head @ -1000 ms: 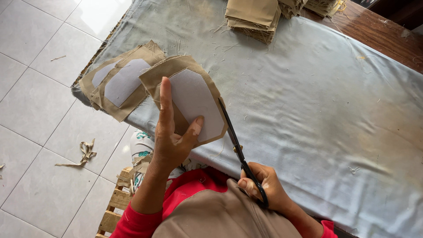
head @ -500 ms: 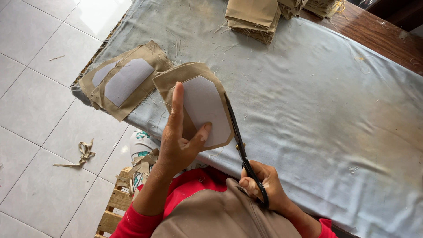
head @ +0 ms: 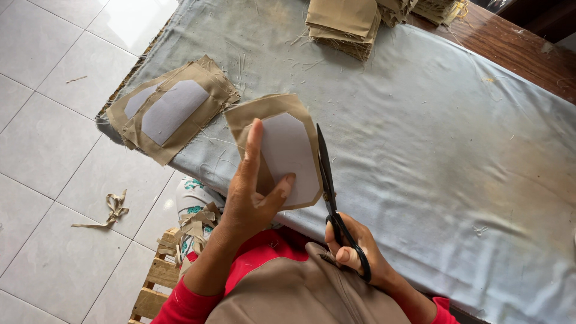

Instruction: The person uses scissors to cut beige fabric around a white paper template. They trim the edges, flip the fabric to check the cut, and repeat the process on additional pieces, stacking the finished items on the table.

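My left hand [head: 251, 195] holds up a tan fabric piece [head: 277, 144] with a pale grey shaped patch on its face, thumb pressed on the patch and fingers stretched along its left side. My right hand [head: 357, 252] grips black scissors [head: 329, 186], fingers through the handle loops. The blades run along the right edge of the fabric piece and look nearly closed against it. Both hands are above the near edge of the table, which is covered with a light grey cloth [head: 420, 132].
A stack of similar tan pieces with grey patches [head: 171, 111] lies at the table's left end. Piles of folded tan fabric [head: 345, 21] sit at the far edge. Fabric scraps [head: 111, 210] lie on the tiled floor, more on a wooden crate [head: 174, 264] below.
My left hand has carried the fabric piece to the right and turned it. The scissors have swung more upright along its right edge.
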